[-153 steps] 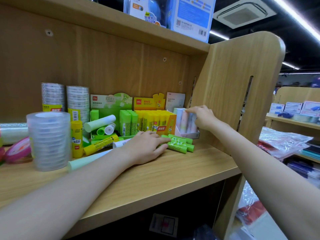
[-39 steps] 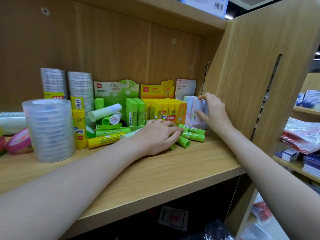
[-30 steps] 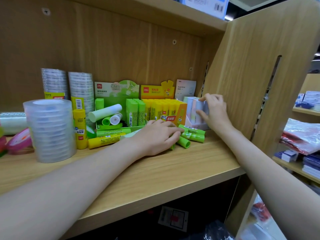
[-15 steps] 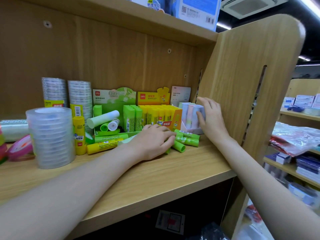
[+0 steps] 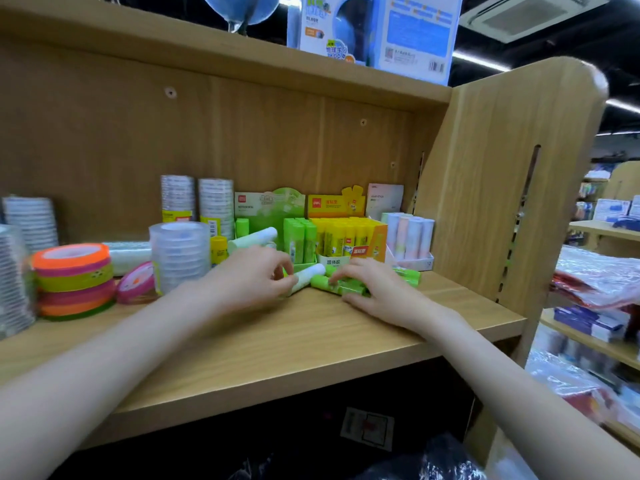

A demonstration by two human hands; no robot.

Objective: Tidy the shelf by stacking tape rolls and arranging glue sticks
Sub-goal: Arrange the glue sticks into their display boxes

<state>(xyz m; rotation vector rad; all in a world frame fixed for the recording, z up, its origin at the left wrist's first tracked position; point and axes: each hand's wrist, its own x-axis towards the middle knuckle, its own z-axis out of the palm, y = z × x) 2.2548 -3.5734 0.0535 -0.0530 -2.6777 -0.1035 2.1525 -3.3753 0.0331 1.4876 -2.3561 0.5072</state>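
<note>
Judged about half done, with the tape rolls mostly stacked and the glue sticks not yet sorted. On the long pale wooden shelf board (image 5: 311, 341), largest first: a tall stack of clear plastic tape rolls (image 5: 178, 256) standing upright near the middle, a stack of orange, pink and yellow tape rolls (image 5: 72, 282) to its left, two silvery columns of small tape rolls (image 5: 195, 200) at the back wall, and one pink roll (image 5: 136, 284) leaning loose between the stacks, apparently left to place. Then the containers: a yellow cardboard display box (image 5: 349, 237) packed with upright yellow glue sticks; a green display box (image 5: 273, 216) only part filled, with a few green sticks upright and a pale one lying across; a small white tray (image 5: 410, 261) holding upright pastel sticks against the side panel. In front of the boxes, several loose green glue sticks (image 5: 346, 285) lying flat on the board. Left hand (image 5: 249, 278) curled round a pale green glue stick (image 5: 310, 273), pinching its near end. Right hand (image 5: 377, 289) laid over the loose green sticks, fingers bent onto them; blur too heavy to tell a true grip from a press.
</note>
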